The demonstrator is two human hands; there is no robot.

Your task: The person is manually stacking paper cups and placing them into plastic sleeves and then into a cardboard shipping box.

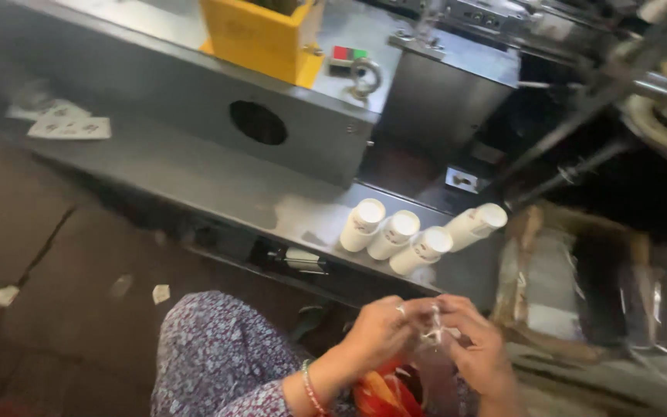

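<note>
My left hand (384, 332) and my right hand (476, 347) meet low in the picture, both pinching a crinkled clear plastic wrap (432, 333) between the fingertips. A beaded bracelet sits on my left wrist. Just beyond my hands, several white paper cups (395, 232) stand on the grey metal ledge (218, 185) of a machine. One more cup (476, 224) leans to the right of them. My lap, in patterned cloth (218, 355), is below the hands.
A grey machine housing with a round hole (258, 122) carries a yellow box (260, 35) and red and green buttons (349, 52). Dark machine parts and rods fill the right. Paper scraps (71, 123) lie on the ledge and brown floor at left.
</note>
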